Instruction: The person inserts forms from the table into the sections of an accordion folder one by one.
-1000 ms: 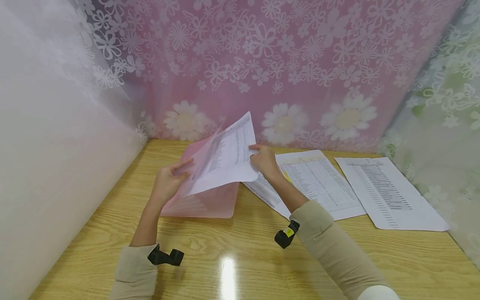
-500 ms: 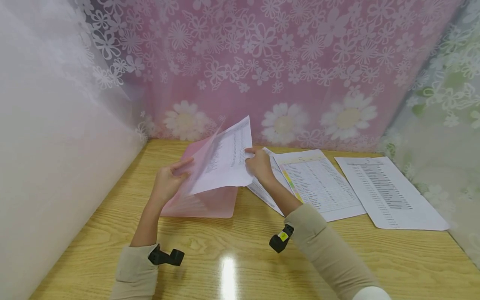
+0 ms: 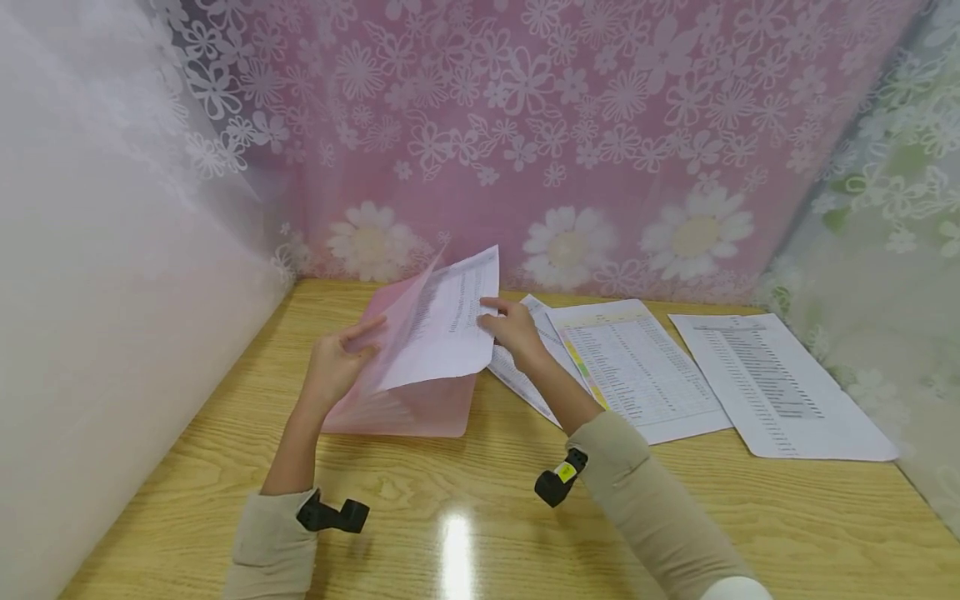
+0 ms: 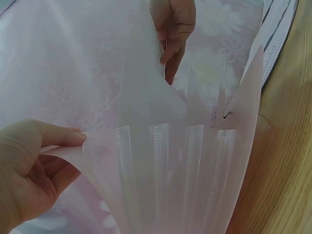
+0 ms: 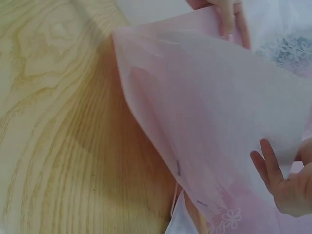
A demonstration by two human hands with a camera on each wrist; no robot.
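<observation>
A translucent pink plastic folder (image 3: 442,408) was spread partly open on the wood-grain table (image 3: 450,479), its upper cover pinched and held up at a slant by the left hand (image 3: 334,367), with pleats exposed along its near side. A white sheet (image 3: 442,337), printed with columns of unreadable text, was gripped at its right edge by the right hand (image 3: 517,333) and tilted, its left part covered by the pink film.

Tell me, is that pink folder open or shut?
Open: the left hand holds a translucent leaf of the pink folder raised, and a printed sheet shows through that leaf and past its edge.
</observation>
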